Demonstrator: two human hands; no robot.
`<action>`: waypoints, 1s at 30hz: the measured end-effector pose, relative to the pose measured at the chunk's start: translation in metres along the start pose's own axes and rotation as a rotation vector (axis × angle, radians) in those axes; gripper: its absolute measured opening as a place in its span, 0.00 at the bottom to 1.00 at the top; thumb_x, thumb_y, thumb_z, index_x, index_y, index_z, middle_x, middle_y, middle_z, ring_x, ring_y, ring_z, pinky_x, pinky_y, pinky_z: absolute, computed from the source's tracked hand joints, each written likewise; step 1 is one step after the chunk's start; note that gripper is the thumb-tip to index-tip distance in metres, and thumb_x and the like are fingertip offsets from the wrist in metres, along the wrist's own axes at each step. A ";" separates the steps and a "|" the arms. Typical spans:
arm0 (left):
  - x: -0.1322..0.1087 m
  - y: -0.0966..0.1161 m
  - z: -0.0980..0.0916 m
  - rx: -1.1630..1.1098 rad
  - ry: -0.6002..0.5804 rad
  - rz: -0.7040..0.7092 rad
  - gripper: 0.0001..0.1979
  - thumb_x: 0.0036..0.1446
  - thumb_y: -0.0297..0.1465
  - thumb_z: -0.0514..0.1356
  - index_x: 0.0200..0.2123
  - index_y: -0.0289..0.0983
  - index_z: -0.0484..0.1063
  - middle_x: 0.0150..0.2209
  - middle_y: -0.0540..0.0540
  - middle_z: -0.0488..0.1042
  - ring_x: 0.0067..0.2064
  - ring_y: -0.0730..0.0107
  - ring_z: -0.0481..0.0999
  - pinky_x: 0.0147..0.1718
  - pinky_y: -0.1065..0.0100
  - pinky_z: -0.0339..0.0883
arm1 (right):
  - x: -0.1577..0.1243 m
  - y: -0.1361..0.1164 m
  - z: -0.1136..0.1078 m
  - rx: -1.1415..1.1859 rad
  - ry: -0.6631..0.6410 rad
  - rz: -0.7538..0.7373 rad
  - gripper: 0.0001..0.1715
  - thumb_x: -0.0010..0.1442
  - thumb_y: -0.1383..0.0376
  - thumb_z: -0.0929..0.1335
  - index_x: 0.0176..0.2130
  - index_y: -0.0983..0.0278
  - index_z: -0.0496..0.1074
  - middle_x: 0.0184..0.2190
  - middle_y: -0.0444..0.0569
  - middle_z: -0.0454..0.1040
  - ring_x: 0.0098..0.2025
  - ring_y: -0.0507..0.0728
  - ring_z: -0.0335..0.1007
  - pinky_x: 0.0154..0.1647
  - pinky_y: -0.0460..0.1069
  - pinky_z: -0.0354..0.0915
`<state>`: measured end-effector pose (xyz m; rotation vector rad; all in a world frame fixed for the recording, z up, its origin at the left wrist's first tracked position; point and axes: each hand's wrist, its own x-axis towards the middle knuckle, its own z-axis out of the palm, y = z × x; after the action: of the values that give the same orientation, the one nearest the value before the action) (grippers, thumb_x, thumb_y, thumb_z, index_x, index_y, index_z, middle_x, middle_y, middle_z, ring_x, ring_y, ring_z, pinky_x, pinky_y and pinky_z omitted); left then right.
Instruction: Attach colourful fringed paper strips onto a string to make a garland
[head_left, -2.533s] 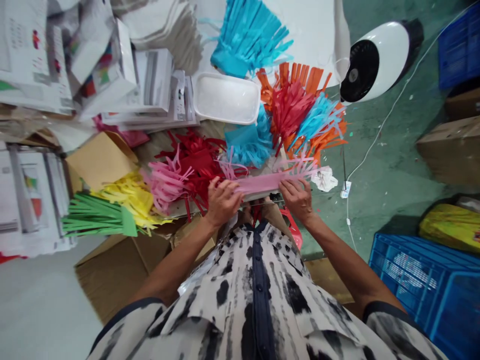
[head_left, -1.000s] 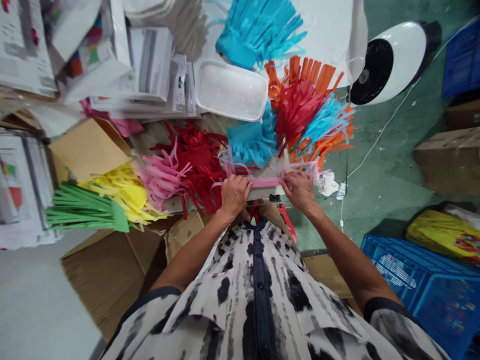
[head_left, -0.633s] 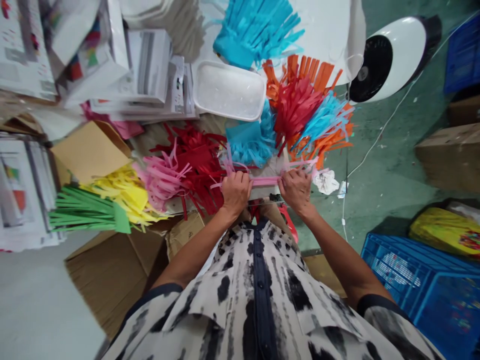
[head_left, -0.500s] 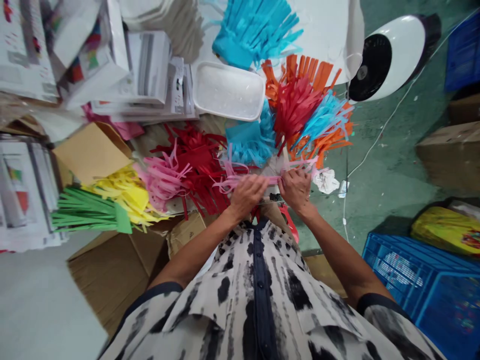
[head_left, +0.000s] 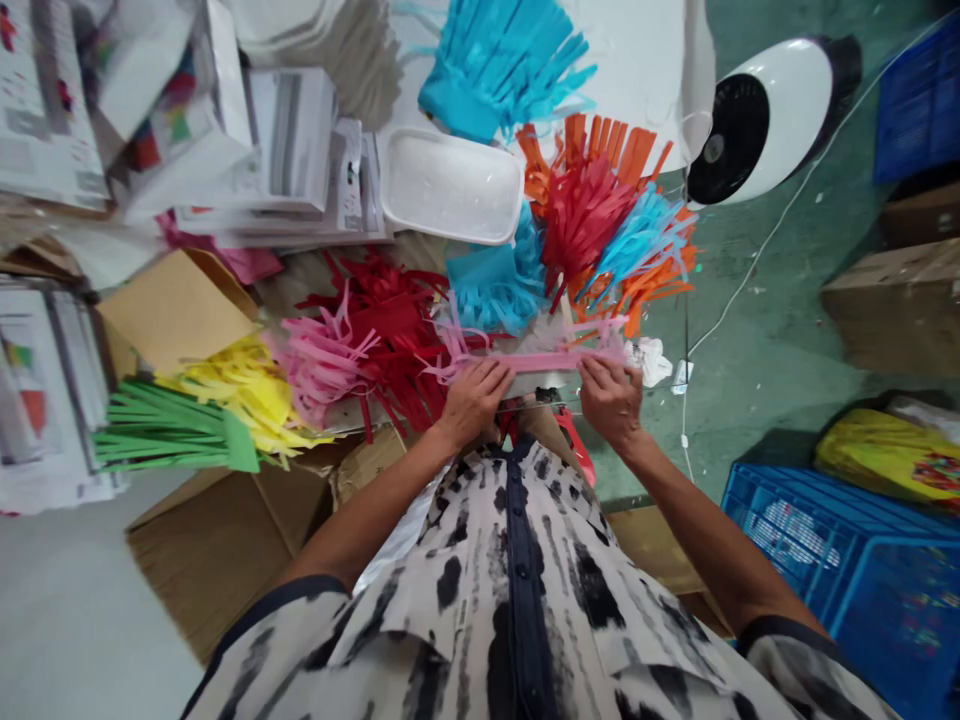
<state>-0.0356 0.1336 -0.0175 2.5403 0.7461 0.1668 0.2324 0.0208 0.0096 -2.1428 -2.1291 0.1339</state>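
Observation:
A pink fringed paper strip (head_left: 544, 361) lies stretched sideways at the table's near edge, its thin tassels spilling out at both ends. My left hand (head_left: 478, 398) grips its left part with the fingers over the strip. At the right part, my right hand (head_left: 611, 398) has its fingers closed on the strip's edge; the thumbs are mostly hidden. Just beyond lie a blue paper fringe (head_left: 499, 285) and a red paper fringe (head_left: 589, 215). Left of my left hand are more red fringe (head_left: 394, 325) and a pink fringe bundle (head_left: 326, 355).
A white plastic tray (head_left: 452, 185) stands behind the fringes. Stacked white boxes (head_left: 289, 140) fill the left back. Green fringe (head_left: 169, 425) and yellow fringe (head_left: 244, 390) lie left. A crumpled white tissue (head_left: 649, 361) is at right. A blue crate (head_left: 840, 570) stands on the floor.
My hands have moved apart along the pink strip, the right one to the right and the left one slightly left. More of the strip shows between them, pulled straight.

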 end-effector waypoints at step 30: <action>0.047 0.005 -0.006 0.010 0.012 -0.077 0.10 0.73 0.31 0.56 0.47 0.37 0.78 0.47 0.37 0.80 0.49 0.57 0.76 0.46 0.57 0.68 | 0.054 -0.019 0.019 0.089 -0.140 -0.211 0.17 0.76 0.63 0.61 0.52 0.61 0.78 0.51 0.53 0.82 0.49 0.61 0.70 0.48 0.57 0.51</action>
<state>0.0050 0.1576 -0.0105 2.5173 0.8503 0.1532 0.2110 0.0754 -0.0053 -1.8973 -2.3616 0.3613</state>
